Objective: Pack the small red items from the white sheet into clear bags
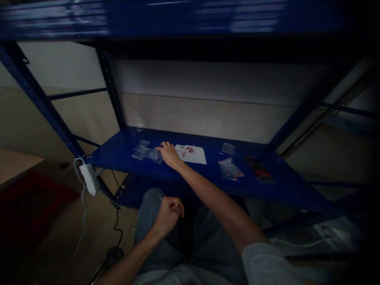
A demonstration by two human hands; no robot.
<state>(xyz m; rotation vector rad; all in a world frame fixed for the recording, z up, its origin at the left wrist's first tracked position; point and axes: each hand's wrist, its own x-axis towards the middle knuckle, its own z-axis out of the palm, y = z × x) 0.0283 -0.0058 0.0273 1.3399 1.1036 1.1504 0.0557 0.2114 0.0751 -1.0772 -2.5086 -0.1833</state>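
A right hand (170, 153) is stretched palm down over a blue shelf (118, 145), its thumb and fingers held apart at the edge of crumpled clear bags (143, 149); whether the film is touched cannot be told. A left hand (168, 215) is held back near a knee (151, 201), curled into a loose fist, with nothing seen in it. Thin film, it is judged, is best pinched at one edge and peeled up singly, since layers are likely to cling. The right wrist is best kept raised: just beside it, white paper (198, 157) is laid out, scattered with small reddish pieces (190, 150) that could be swept off by a dragged forearm (208, 189). The remaining bags could be steadied by the left hand.

Farther right, a filled bag (229, 168) is seen with reddish bits inside, a small bag (228, 149) placed behind it, and a dark-and-red item (261, 173) blurred beyond naming. The shelf is framed by blue posts (41, 97), roofed by an upper shelf (184, 19) and backed by a pale wall (208, 81). At left, a white power strip (89, 180) is hung by a post; red material (34, 209) is dimly lit below.
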